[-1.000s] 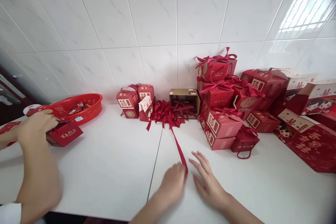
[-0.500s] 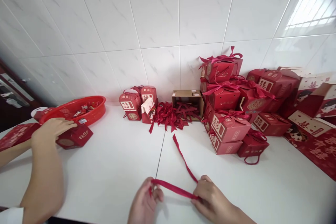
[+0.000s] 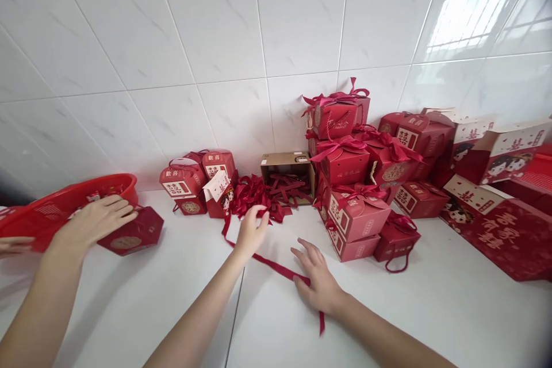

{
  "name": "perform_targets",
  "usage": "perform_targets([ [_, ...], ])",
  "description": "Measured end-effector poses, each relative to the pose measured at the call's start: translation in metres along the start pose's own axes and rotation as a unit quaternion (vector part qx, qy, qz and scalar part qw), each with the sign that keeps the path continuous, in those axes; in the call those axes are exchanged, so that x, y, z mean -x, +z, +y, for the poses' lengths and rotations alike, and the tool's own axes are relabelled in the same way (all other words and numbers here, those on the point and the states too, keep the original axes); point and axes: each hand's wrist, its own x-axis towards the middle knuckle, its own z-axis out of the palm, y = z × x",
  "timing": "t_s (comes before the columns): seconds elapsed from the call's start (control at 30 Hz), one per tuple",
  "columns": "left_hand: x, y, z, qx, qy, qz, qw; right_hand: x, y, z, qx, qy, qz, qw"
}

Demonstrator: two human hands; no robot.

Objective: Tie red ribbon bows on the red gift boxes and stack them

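Note:
A long dark red ribbon (image 3: 280, 268) lies loosely across the white table, passing under my left wrist. My right hand (image 3: 318, 282) rests over its right part with fingers spread; one ribbon end shows below the palm. My left hand (image 3: 252, 234) reaches forward, just short of a heap of red ribbons (image 3: 250, 195). Its fingers are loosely bent and apart, with nothing visible between them. Behind the heap, a small brown cardboard box (image 3: 284, 160) lies on its side with more ribbons in it.
Stacked red gift boxes (image 3: 356, 213), several with bows, stand right of my hands. Farther right are red and cream boxes (image 3: 500, 224). More boxes (image 3: 183, 187) sit against the wall. At left, another person's hand (image 3: 97, 218) touches a red box (image 3: 133, 233) beside a red plastic basket (image 3: 125, 183).
My hands have let the ribbon down onto the table. The left hand has moved forward toward the ribbon heap, while the right has opened and spread. The view has turned slightly right.

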Motion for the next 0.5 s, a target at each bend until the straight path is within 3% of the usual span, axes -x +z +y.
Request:
perform_targets([
  [0.13,-0.08,0.055,0.018,-0.073,0.05,-0.055,0.995,-0.011,-0.005,0.017,-0.186,0.082,0.036,0.979],
  [0.27,-0.144,0.081,0.027,-0.141,0.075,-0.064,0.985,-0.012,-0.009,0.021,-0.246,0.08,0.025,0.966],
  [0.37,-0.164,0.09,0.027,-0.17,0.076,-0.065,0.98,-0.011,-0.008,0.018,-0.241,0.064,0.011,0.968],
  [0.5,-0.158,0.094,0.027,-0.167,0.094,-0.031,0.981,-0.01,-0.005,0.017,-0.235,0.058,0.027,0.97],
])
